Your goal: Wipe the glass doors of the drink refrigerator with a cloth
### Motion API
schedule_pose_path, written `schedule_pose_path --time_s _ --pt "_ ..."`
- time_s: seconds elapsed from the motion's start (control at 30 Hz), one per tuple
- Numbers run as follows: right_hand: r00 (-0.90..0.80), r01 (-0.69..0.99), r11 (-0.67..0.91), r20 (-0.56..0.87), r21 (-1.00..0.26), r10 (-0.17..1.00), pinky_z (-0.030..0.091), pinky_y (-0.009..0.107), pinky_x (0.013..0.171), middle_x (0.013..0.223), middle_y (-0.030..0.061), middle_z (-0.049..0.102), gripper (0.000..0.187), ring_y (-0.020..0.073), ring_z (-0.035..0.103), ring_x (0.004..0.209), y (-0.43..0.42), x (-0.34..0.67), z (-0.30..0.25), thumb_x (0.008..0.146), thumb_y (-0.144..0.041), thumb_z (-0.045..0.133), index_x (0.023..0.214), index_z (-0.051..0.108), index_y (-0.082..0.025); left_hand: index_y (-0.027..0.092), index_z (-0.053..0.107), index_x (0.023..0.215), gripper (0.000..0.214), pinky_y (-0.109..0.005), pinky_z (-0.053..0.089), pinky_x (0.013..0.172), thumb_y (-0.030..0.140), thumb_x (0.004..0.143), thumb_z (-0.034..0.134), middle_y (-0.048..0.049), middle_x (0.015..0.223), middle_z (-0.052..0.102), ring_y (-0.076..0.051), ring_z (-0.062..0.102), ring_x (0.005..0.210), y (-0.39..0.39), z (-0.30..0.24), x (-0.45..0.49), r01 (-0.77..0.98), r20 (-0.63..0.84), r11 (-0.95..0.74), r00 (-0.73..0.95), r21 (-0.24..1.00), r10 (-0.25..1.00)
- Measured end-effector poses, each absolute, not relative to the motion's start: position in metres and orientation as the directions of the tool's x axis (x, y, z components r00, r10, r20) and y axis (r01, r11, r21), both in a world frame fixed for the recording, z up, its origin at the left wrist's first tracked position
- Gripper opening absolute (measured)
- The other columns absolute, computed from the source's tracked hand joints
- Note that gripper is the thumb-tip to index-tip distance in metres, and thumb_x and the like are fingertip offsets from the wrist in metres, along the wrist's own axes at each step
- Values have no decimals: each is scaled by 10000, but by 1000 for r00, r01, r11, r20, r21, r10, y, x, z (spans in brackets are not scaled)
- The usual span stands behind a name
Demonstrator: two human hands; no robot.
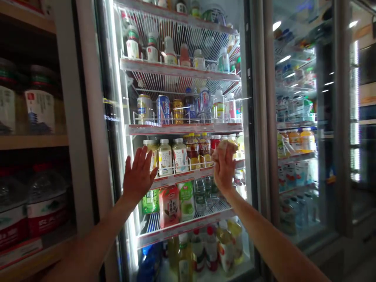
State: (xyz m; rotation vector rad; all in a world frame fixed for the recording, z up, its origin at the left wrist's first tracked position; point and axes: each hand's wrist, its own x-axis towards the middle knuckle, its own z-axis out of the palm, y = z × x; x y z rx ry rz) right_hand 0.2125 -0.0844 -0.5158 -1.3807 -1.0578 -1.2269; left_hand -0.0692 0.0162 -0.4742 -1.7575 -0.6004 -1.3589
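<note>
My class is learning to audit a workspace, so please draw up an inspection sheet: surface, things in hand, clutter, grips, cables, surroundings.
Surface: upright glass door, with reflections, in front of lit shelves.
Things in hand: one crumpled cloth, pale.
Clutter: bottles and cans in rows behind the glass.
Grips: left grip open, fingers spread, at the glass, contact unclear; right grip holds the cloth up at the glass.
Cables: nothing seen.
Surroundings: wooden shelving with bottled goods at left; another drinks cooler at right.
</note>
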Motion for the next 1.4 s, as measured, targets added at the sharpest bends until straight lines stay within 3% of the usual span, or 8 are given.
schedule_pose_path --time_s 0.13,0.2,0.37,0.57,0.9,1.03,1.27,1.4 --pt "-407 910 32 877 413 255 172 506 1137 1527 10 220 531 222 152 1422 -80 185 -525 896 -239 377 1416 297 -317 215 75 1461 633 -497 170 1119 356 924 381 -123 1482 284 -240 189 1394 16 -474 -71 770 947 -560 307 -307 -96" --pt "-383 921 13 895 390 228 169 509 1137 1522 7 237 557 207 196 1411 -82 194 -524 895 -222 374 1429 254 -329 208 98 1460 624 -488 161 1125 353 923 381 -125 1480 286 -235 188 1394 16 -474 -72 764 947 -567 306 -308 -102" --pt "122 980 -148 989 -133 -85 296 586 1042 1526 85 202 628 266 203 1406 -84 218 -514 885 -157 326 1468 125 -278 214 73 1462 646 -483 131 1133 343 918 397 -124 1484 269 -232 173 1397 17 -474 -69 753 948 -583 298 -305 -111" --pt "-561 825 84 792 559 241 85 471 1160 1480 21 332 465 211 139 1423 -84 165 -535 869 -238 453 1332 432 -271 229 75 1461 651 -467 141 1134 323 914 414 -119 1477 296 -222 195 1393 18 -479 -80 733 932 -584 334 -350 -140" --pt "-664 746 134 712 652 230 27 532 1147 1502 -37 282 437 203 90 1425 -33 50 -441 862 -292 489 1292 435 -353 203 74 1463 623 -455 314 1072 224 908 358 -145 1474 303 -245 267 1372 39 -479 -139 754 932 -550 313 -360 -181" --pt "-474 875 4 857 483 203 153 544 1126 1525 16 226 539 232 164 1411 -35 79 -378 869 -257 459 1389 323 -297 206 112 1459 611 -461 350 1037 233 901 361 -140 1427 388 -259 356 1326 43 -478 -154 756 901 -492 386 -432 -198" --pt "403 892 -105 880 -439 -253 254 707 960 1427 160 380 472 337 351 1310 -79 255 -345 881 -236 297 1329 439 -193 195 376 1343 451 -455 342 1027 284 901 346 -116 1242 581 -244 550 1137 26 -447 -154 769 894 -458 363 -446 -262" --pt "325 918 -152 913 -367 -247 313 657 949 1406 173 408 480 334 353 1312 -79 249 -359 866 -211 307 1319 466 -191 108 457 1277 475 -481 303 1055 358 912 283 -167 1351 479 -287 431 1267 20 -399 -125 794 940 -506 252 -337 -230"
